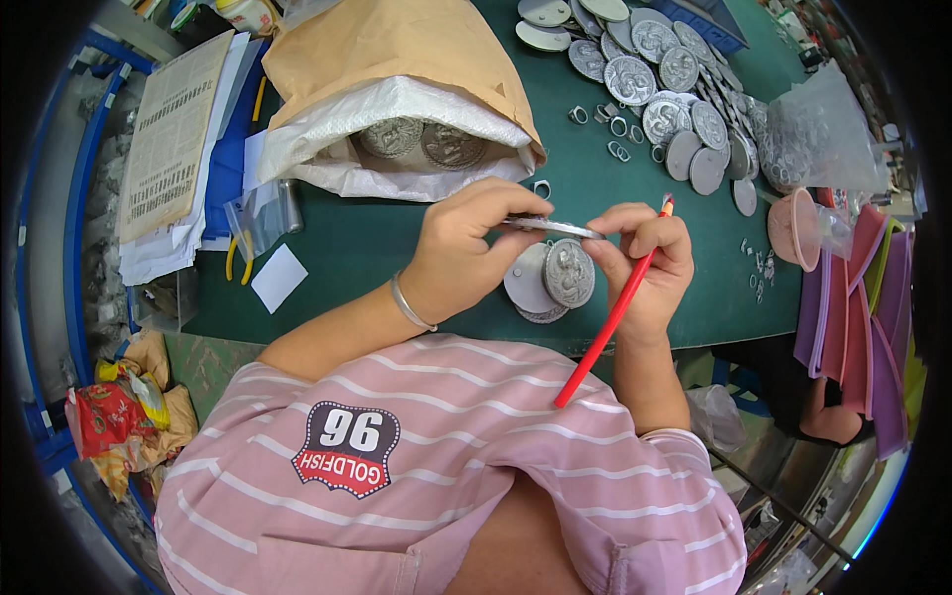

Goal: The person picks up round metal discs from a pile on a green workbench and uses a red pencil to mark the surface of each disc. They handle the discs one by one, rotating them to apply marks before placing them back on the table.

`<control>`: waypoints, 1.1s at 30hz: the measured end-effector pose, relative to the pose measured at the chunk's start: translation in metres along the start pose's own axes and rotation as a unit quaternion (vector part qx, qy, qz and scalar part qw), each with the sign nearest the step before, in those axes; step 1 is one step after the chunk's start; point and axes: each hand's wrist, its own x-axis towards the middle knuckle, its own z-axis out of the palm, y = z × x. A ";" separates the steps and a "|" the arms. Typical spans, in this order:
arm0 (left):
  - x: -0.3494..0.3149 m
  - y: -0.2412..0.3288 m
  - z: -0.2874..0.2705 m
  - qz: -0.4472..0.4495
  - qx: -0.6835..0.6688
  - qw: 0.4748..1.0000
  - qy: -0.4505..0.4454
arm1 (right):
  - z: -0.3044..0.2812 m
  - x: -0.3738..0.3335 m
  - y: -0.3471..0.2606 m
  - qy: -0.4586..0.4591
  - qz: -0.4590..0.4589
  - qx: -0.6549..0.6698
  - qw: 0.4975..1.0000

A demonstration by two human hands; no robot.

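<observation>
Above the near part of the green table, a round silver-grey metal medallion [557, 227] is held almost edge-on between my two hands. My left hand [451, 243], with a bangle at its wrist, pinches the medallion's left edge between thumb and fingers. The fingertips of my right hand [654, 263] touch its right edge. That same hand grips a slim red pencil-like stick [605, 342], its tip upward and its long end slanting down toward my striped shirt. Just below the hands lie several overlapping medallions, one showing an embossed relief [570, 273], another a plain face [529, 281].
A brown paper sack [397, 45] with white woven lining holds more medallions [392, 137]. Many medallions [684, 74] lie heaped far right, beside loose rings [618, 126], a clear plastic bag [823, 129] and a pink cup [793, 230]. Papers [174, 129] sit left; another person's arm [831, 415] shows right.
</observation>
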 end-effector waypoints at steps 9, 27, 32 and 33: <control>-0.001 -0.011 -0.005 0.046 0.069 0.996 0.014 | 0.021 -0.001 -0.004 0.101 -0.003 -0.025 0.995; -0.004 -0.009 -0.005 0.067 0.060 0.996 0.018 | 0.023 -0.009 -0.016 0.011 -0.070 -0.107 0.992; -0.003 -0.006 -0.006 0.056 0.057 0.997 0.006 | 0.024 -0.010 -0.016 0.023 -0.061 -0.082 0.994; -0.003 -0.005 -0.007 0.061 0.066 0.996 0.000 | 0.024 -0.011 -0.016 0.022 -0.053 -0.089 0.994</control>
